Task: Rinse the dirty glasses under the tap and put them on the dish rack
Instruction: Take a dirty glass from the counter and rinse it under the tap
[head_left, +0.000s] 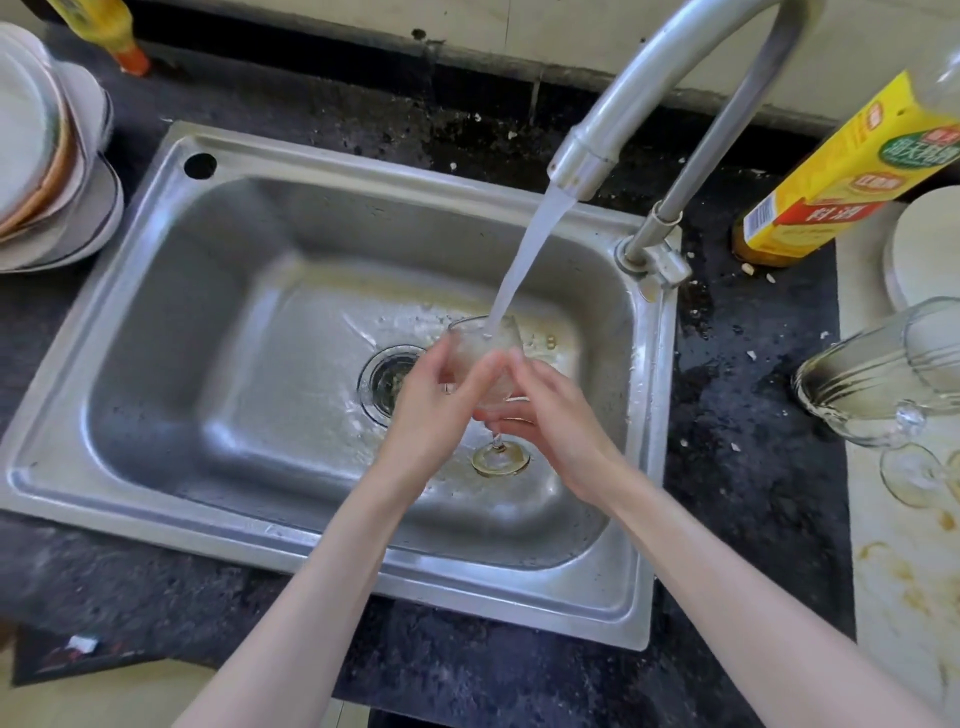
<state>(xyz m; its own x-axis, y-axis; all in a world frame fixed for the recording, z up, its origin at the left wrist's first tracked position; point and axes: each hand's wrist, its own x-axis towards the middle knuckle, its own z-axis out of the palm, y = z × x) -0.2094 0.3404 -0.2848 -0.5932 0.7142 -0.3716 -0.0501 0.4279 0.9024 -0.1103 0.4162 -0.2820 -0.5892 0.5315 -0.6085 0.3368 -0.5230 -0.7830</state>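
Two slim bare forearms show from wrist to near the elbow, with no sleeves covering them. The left hand (434, 402) and right hand (558, 421) are bare: ungloved, with long slender fingers (483, 371) and short, plain nails.

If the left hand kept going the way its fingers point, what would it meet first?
The left hand already touches the glass it holds. Past that, probably the water stream, then the sink back wall; depth is unclear.
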